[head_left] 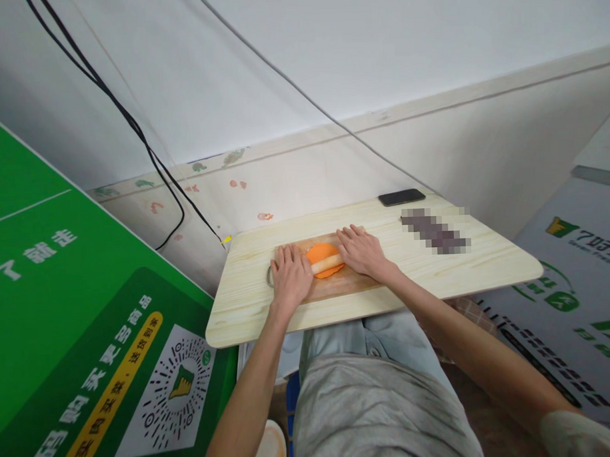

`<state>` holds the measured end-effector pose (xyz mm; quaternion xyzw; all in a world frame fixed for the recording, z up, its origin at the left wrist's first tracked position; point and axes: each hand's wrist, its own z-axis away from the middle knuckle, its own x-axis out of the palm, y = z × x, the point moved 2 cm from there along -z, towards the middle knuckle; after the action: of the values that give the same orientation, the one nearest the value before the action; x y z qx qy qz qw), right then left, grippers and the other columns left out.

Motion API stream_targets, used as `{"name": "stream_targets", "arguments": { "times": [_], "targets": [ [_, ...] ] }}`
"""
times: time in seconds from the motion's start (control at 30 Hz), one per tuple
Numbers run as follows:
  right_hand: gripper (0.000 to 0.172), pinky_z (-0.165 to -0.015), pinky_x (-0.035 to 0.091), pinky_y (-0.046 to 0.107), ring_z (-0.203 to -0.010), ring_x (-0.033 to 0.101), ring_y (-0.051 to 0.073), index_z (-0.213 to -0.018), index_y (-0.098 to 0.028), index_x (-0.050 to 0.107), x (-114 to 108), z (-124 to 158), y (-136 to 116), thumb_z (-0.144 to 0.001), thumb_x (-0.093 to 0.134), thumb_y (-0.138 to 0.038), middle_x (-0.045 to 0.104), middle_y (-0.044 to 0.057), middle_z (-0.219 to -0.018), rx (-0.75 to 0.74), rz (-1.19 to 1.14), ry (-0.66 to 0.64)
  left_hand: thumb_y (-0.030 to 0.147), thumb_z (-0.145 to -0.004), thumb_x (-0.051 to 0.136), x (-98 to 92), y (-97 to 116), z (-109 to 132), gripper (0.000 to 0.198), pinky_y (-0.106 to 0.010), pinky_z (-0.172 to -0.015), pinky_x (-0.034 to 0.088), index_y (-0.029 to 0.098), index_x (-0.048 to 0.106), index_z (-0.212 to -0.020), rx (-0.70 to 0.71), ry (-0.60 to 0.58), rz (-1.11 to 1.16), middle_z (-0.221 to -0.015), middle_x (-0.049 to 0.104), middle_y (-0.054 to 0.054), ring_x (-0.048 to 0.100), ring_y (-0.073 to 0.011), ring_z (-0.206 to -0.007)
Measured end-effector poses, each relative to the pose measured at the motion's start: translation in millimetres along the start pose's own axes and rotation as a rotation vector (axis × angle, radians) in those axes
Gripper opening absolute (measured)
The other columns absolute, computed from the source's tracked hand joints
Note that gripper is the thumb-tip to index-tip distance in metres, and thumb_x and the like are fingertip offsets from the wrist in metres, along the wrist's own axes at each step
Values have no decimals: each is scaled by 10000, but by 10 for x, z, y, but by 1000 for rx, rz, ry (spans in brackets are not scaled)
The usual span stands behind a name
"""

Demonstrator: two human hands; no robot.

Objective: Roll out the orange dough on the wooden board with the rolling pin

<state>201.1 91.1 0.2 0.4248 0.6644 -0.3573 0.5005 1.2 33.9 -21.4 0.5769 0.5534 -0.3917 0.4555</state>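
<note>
A flat piece of orange dough (322, 253) lies on a brown wooden cutting board (337, 289) set on a light wooden table top (247, 304). A pale wooden rolling pin (327, 264) rests across the dough. My left hand (289, 274) lies flat on the pin's left end with fingers stretched out. My right hand (363, 250) presses flat on the pin's right end, fingers extended. Both palms cover the ends of the pin.
A black phone (402, 197) lies at the table's far edge, and a blurred patch (435, 230) sits to the right. A green printed board (62, 317) leans at the left, another printed board (577, 279) at the right. Black cables (147, 147) hang on the wall.
</note>
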Motion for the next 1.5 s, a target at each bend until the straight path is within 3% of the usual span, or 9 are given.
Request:
{"name": "stream_targets", "arguments": {
  "times": [0.17, 0.3, 0.5, 0.7, 1.0, 1.13, 1.3, 1.5],
  "targets": [
    [517, -1105, 481, 396, -1409, 511, 289, -1524, -100, 563, 13, 20, 22, -1099, 328, -280, 679, 155, -1460, -59, 4, 24, 325, -1122, 244, -50, 131, 245, 627, -612, -1291, 339, 21, 418, -1642, -47, 94, -35, -1688, 455, -230, 330, -375, -1630],
    [510, -1097, 480, 372, -1432, 488, 283, -1517, -94, 561, 8, 53, 33, -1102, 328, -277, 683, 155, -1444, -71, 5, 46, 323, -1123, 248, -37, 141, 302, 627, -598, -1285, 355, 2, 424, -1632, -26, 126, -22, -1677, 471, -230, 353, -381, -1617],
    [539, -1131, 444, 399, -1392, 559, 288, -1541, -95, 547, 3, 58, 13, -1108, 287, -283, 655, 166, -1506, -48, 36, 8, 303, -1111, 305, 55, -25, 42, 568, -619, -1280, 354, 77, 503, -1594, 38, 98, 26, -1655, 512, -206, 398, -388, -1591],
    [603, -1237, 334, 555, -1561, 409, 369, -1629, -114, 467, 78, -196, 32, -1100, 294, -346, 509, 181, -1667, -37, 56, -61, 292, -1098, 329, 185, -159, -242, 532, -566, -1302, 346, 135, 563, -1550, 20, 117, 212, -1594, 597, -160, 472, -329, -1552],
    [593, -1269, 296, 615, -1583, 393, 357, -1640, -206, 477, 133, -475, 77, -1095, 322, -383, 510, 147, -1674, -131, 12, -79, 294, -1098, 352, 236, -198, -274, 506, -516, -1335, 291, 134, 597, -1510, 1, 90, 309, -1573, 619, -151, 528, -282, -1506],
    [598, -1278, 288, 593, -1586, 391, 354, -1648, -178, 466, 169, -284, 64, -1121, 270, -380, 533, 151, -1656, -52, 19, 21, 284, -1081, 389, 244, -201, -265, 502, -506, -1318, 329, 128, 601, -1508, -12, 111, 322, -1532, 651, -162, 566, -289, -1465],
    [632, -1282, 280, 595, -1585, 383, 365, -1659, -90, 425, 142, 156, -54, -1131, 222, -372, 502, 178, -1674, 48, 23, 148, 271, -1082, 386, 243, -186, -241, 511, -523, -1327, 302, 119, 590, -1525, -5, 99, 305, -1564, 625, -162, 536, -301, -1501],
    [644, -1260, 321, 594, -1573, 392, 369, -1647, 2, 397, 89, 399, -171, -1100, 250, -307, 494, 238, -1662, 163, 25, 159, 267, -1092, 350, 217, -163, -217, 523, -514, -1321, 307, 101, 580, -1532, 30, 108, 275, -1583, 607, -168, 537, -292, -1498]
  ]
}}
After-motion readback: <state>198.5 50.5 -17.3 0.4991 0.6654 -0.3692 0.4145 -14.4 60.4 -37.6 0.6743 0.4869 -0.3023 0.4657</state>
